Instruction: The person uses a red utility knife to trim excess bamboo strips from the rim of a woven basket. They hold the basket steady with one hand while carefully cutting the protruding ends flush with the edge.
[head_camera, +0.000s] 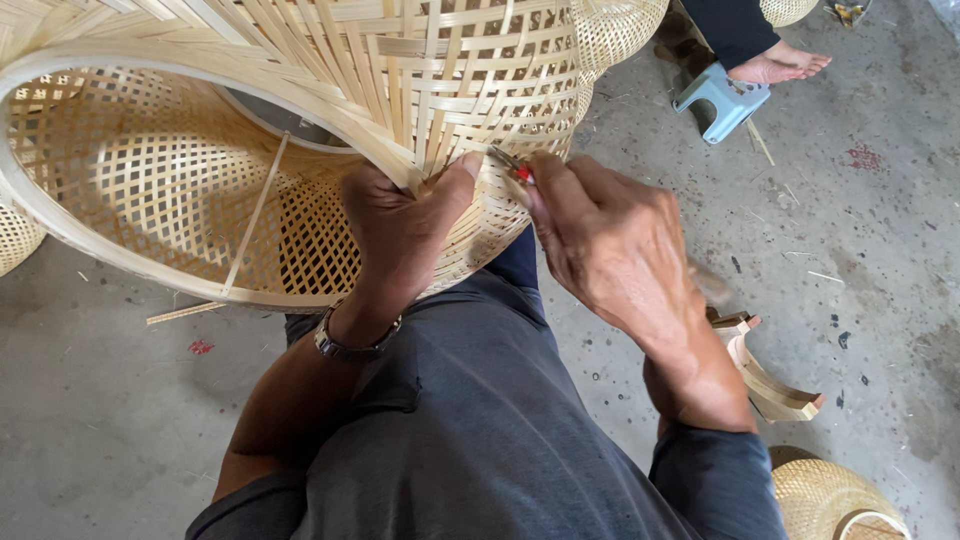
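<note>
- A large woven bamboo basket (300, 120) fills the upper left of the frame, lying on its side with its open mouth toward the camera and its rim resting across the person's lap.
- The left hand (400, 235), at the centre of the frame, is clenched on the basket's rim band, thumb pressed on top where the rim meets the woven wall; a wristwatch (350, 345) sits on that wrist.
- The right hand (610, 245), just right of centre, closes its grip on a small tool with a red part (518, 170), whose tip touches the weave just beside the left thumb.
- A thin bamboo strip (255, 215) crosses the basket's mouth.
- On the concrete floor (880, 260): curved bamboo pieces (770, 385) at right, a smaller woven basket (830, 500) at lower right.
- In the upper right, another person's bare foot (780, 65) is beside a small light-blue stool (722, 100).
</note>
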